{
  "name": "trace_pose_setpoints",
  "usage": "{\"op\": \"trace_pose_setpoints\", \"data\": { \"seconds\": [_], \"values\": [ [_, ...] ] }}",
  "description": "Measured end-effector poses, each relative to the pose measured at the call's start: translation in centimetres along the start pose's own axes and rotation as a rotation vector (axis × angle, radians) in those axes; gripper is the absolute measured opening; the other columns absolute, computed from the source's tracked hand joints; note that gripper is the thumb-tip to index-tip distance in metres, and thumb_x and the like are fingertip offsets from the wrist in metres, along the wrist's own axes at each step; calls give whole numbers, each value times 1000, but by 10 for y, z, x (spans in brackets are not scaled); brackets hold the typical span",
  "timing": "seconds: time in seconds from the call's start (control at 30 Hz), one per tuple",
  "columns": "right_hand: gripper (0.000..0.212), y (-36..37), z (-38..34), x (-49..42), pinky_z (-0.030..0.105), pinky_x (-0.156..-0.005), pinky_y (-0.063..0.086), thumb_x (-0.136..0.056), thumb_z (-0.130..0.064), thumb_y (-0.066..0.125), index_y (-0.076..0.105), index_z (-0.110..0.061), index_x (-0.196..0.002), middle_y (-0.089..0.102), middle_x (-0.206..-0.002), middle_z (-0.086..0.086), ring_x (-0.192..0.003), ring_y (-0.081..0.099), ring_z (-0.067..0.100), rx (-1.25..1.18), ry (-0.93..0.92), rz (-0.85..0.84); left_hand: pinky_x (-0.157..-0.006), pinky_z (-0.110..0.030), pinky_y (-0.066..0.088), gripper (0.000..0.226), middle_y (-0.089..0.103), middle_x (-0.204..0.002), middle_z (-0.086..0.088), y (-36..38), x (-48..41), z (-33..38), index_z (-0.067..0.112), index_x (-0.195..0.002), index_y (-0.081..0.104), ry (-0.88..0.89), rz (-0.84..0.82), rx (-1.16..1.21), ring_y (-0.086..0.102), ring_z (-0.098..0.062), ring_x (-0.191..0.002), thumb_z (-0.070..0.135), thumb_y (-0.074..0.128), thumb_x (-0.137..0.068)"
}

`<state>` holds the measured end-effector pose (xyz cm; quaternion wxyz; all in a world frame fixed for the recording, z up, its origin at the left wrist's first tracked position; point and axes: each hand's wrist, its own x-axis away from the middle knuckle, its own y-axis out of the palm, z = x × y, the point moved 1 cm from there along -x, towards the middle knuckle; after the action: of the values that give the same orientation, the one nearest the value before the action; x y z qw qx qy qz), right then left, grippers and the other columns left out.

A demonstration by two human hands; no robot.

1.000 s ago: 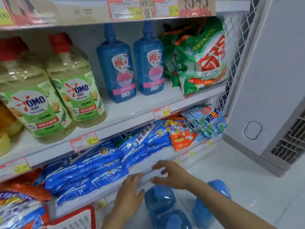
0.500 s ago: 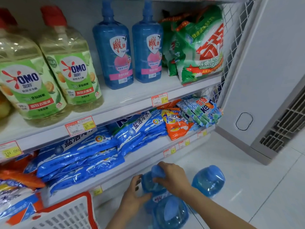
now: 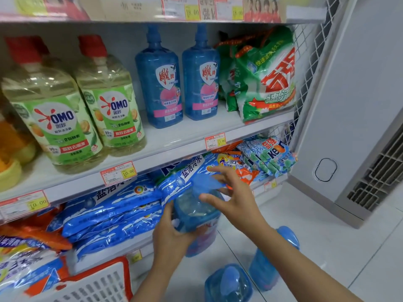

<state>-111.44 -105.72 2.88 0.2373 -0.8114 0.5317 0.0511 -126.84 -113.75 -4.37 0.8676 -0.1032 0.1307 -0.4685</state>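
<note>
Here, just below the middle of the frame, both hands hold one blue bottle point(image 3: 196, 214) clear of the floor point(image 3: 327, 247), just in front of the blue bags point(image 3: 113, 205) lying on the bottom shelf point(image 3: 113, 257). The left hand point(image 3: 172, 236) wraps round the bottle's body from the left side. The right hand point(image 3: 233, 199) takes the top, thumb on the shoulder and fingers curved over the blue cap point(image 3: 207, 184). At lower right a second bottle point(image 3: 229, 284) and a third bottle point(image 3: 266, 264) stand on the floor; a red-rimmed basket point(image 3: 98, 282) sits at lower left
</note>
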Motion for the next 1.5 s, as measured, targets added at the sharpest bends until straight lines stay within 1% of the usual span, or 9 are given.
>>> {"op": "trace_pose_setpoints", "data": {
  "seconds": [0.17, 0.27, 0.37, 0.5, 0.77, 0.87, 1.17, 1.33, 1.5],
  "values": [
    [125, 0, -33, 0, 19, -105, 43, -50, -50, 91, 17, -33, -149, 44, -140, -24, -129, 47, -3, -136, -9, -12, -71, -27, 43, 72, 62, -97, 29, -16, 1, 83, 50, -116, 47, 115, 194, -114, 60, -5, -93, 54, 82, -53],
    [116, 8, -58, -9, 31, -102, 49, -46, -46, 92, 28, -33, -142, 53, -135, -13, -123, 56, 3, -227, -54, 89, -65, -26, 39, 74, 62, -96, 27, -22, 0, 129, 56, -119, 41, 175, 243, -219, 60, -9, -91, 57, 60, -47],
    [98, 3, -83, -27, 19, -89, 52, -47, -47, 90, 40, -39, -130, 59, -125, -18, -112, 61, -4, -309, -89, 238, -66, -23, 39, 88, 60, -113, 29, -35, -7, 159, 61, -129, 30, 280, 216, -300, 58, -4, -102, 67, 57, -45],
    [91, -4, -99, -54, 31, -93, 56, -51, -48, 88, 45, -34, -130, 63, -123, -14, -109, 65, 2, -501, -60, 391, -100, -27, 38, 90, 41, -148, 16, -70, -29, 163, 40, -147, 31, 505, 115, -421, 38, -5, -133, 61, 72, -69],
    [109, 4, -91, -124, 61, -102, 47, -57, -61, 83, 28, -31, -146, 51, -139, 24, -124, 54, 45, -700, 111, 582, -119, -28, 10, 80, 1, -162, 15, -97, -89, 116, 42, -151, 3, 559, -18, -676, 1, -8, -150, 46, 58, -93],
    [104, 11, -79, -149, 60, -102, 47, -66, -52, 85, 25, -27, -148, 52, -140, 20, -125, 55, 40, -739, 160, 594, -119, -27, 3, 83, -14, -160, 18, -90, -108, 107, 46, -148, -8, 607, -37, -703, -14, -3, -147, 46, 56, -95],
    [108, 12, -82, -213, 58, -90, 55, -62, -63, 83, 26, -22, -143, 54, -118, -4, -116, 61, 29, -617, 298, 461, -118, -26, 2, 83, -16, -162, 10, -72, -135, 107, 39, -152, -5, 549, 15, -689, -9, -10, -150, 38, 56, -96],
    [117, 9, -93, -239, 56, -68, 60, -57, -69, 82, 19, -29, -147, 44, -135, 2, -116, 54, 32, -447, 376, 342, -120, -29, 3, 78, 0, -164, -3, -61, -140, 113, 19, -156, 10, 537, 121, -796, 3, -22, -149, 48, 50, -96],
    [139, 7, -117, -257, 51, -98, 49, -37, -90, 65, 16, -29, -152, 45, -149, 4, -130, 50, 31, 70, 182, 294, -118, -28, 10, 84, 17, -162, -2, -50, -148, 112, 15, -156, 3, 484, 38, -732, 9, -19, -146, 50, 50, -95]
  ]
}}
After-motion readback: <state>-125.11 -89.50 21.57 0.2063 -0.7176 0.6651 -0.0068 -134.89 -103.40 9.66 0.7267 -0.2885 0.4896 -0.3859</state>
